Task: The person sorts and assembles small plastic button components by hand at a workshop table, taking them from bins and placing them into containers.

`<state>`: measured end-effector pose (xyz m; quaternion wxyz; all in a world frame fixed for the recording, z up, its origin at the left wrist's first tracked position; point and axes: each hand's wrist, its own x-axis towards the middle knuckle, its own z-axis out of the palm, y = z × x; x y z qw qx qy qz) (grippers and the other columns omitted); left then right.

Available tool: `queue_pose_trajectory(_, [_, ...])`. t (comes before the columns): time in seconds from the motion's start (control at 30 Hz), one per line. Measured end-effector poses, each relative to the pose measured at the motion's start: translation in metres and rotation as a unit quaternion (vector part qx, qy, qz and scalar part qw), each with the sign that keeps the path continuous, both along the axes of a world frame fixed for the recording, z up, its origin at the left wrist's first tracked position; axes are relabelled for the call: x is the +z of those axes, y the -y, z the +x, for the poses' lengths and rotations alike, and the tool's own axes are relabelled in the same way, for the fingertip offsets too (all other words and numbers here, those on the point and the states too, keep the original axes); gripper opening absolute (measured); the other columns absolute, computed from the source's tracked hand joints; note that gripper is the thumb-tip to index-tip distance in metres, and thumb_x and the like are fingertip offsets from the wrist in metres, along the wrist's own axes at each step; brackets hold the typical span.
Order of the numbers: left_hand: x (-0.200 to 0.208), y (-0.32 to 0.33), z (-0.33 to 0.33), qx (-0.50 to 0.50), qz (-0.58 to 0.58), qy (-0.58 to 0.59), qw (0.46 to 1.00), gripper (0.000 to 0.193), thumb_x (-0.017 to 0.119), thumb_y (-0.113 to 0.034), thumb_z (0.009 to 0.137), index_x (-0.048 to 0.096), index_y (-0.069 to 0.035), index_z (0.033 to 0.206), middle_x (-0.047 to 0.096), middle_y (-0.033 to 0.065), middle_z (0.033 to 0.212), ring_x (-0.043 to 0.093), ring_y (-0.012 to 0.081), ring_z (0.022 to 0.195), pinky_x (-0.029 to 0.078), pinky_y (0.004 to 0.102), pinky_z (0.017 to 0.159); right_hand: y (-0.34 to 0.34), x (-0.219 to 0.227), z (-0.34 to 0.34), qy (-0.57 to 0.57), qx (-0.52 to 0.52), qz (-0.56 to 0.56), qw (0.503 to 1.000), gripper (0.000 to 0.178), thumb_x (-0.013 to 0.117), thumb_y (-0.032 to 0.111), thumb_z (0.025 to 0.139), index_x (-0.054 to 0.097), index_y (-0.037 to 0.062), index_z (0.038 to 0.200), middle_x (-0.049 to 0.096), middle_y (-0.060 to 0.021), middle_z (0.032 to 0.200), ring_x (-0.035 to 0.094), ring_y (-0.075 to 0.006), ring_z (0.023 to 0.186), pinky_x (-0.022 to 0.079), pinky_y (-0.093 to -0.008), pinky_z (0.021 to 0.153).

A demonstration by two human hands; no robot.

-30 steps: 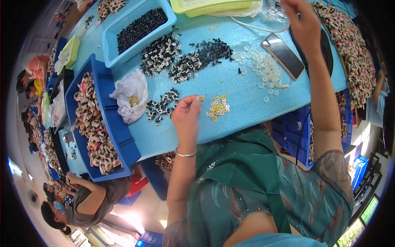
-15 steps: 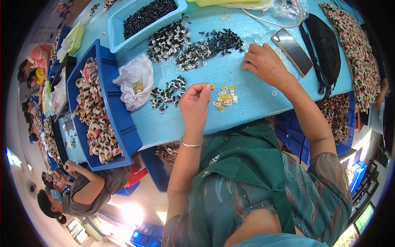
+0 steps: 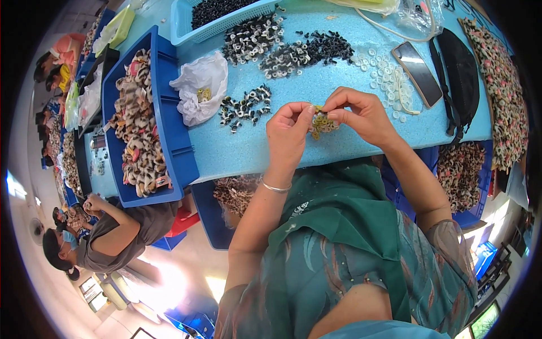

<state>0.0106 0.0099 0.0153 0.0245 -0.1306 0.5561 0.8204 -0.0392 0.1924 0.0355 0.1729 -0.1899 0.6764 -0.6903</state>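
Just above the small pile of yellow and white rings (image 3: 324, 125), my two hands meet fingertip to fingertip. My left hand (image 3: 289, 133) is closed, pinching a small yellow ring (image 3: 318, 108) between thumb and forefinger. Against it presses my right hand (image 3: 361, 117), its thumb and forefinger also pinched together; whatever sits between them is too small to make out. Clear round washers (image 3: 389, 85) are spread beyond my right hand, with a pale cord loop among them. Left of my left hand lies a cluster of black, white and yellow small parts (image 3: 245, 107).
Farther off are black-and-white pieces (image 3: 254, 39), black pegs (image 3: 327, 48) and a light-blue basket (image 3: 226, 29). A white plastic bag (image 3: 200, 85) and a blue crate (image 3: 175, 113) of furry pieces stand left. A phone (image 3: 418, 73) and black pouch (image 3: 458, 79) lie right. A co-worker (image 3: 113, 231) sits at left.
My right hand has come from the clear washers toward me to meet my left hand over the yellow pile. The view has shifted, and the clear washers are now uncovered.
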Motion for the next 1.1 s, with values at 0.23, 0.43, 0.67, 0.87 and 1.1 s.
queue_pose_trajectory(0.23, [0.009,0.000,0.008,0.007,-0.016,-0.035,0.999,0.012,0.068,-0.008,0.093,0.066,0.001,0.099,0.065,-0.0002,0.084,0.056,0.0039,0.071,0.046,0.0182,0.064,0.007,-0.007,0.009,0.035,-0.018,0.002,0.999,0.013,0.068,0.006,0.087,0.071,0.0024,0.100,0.069,-0.0011,0.092,0.063,-0.0088,0.085,0.050,-0.0251,0.078])
queue_pose_trajectory(0.43, [0.012,-0.009,0.013,0.046,-0.071,-0.116,0.990,0.010,0.068,-0.002,0.092,0.064,0.002,0.101,0.066,0.0013,0.090,0.058,0.0042,0.077,0.048,0.0192,0.069,0.012,0.000,0.012,-0.046,-0.022,0.031,0.998,0.017,0.063,0.000,0.089,0.068,-0.0008,0.105,0.064,-0.0039,0.099,0.060,-0.0122,0.088,0.050,-0.0274,0.078])
queue_pose_trajectory(0.67, [-0.003,-0.012,0.007,0.096,-0.133,-0.176,0.971,0.012,0.067,0.006,0.087,0.064,-0.001,0.096,0.067,0.0042,0.095,0.059,0.0049,0.076,0.050,0.0205,0.065,0.021,0.001,0.012,-0.197,-0.075,0.092,0.973,0.016,0.068,0.001,0.084,0.068,0.0022,0.099,0.064,-0.0089,0.092,0.064,-0.0215,0.082,0.051,-0.0310,0.076])
queue_pose_trajectory(0.87, [-0.006,-0.019,-0.001,0.034,-0.264,-0.163,0.950,0.009,0.067,0.005,0.084,0.063,-0.001,0.090,0.068,0.0059,0.086,0.060,0.0079,0.067,0.049,0.0229,0.060,0.009,-0.016,0.000,-0.201,-0.083,0.089,0.972,0.013,0.069,0.001,0.082,0.067,0.0029,0.095,0.063,-0.0088,0.089,0.063,-0.0241,0.084,0.050,-0.0331,0.074])
queue_pose_trajectory(1.1, [-0.017,0.012,-0.054,0.025,-0.496,-0.159,0.853,0.008,0.067,-0.009,0.088,0.064,-0.002,0.091,0.067,0.0140,0.080,0.065,0.0259,0.062,0.051,0.0353,0.058,-0.002,-0.020,-0.003,-0.156,-0.097,0.147,0.972,0.011,0.069,-0.002,0.083,0.065,0.0000,0.094,0.064,-0.0080,0.090,0.063,-0.0190,0.085,0.050,-0.0301,0.076])
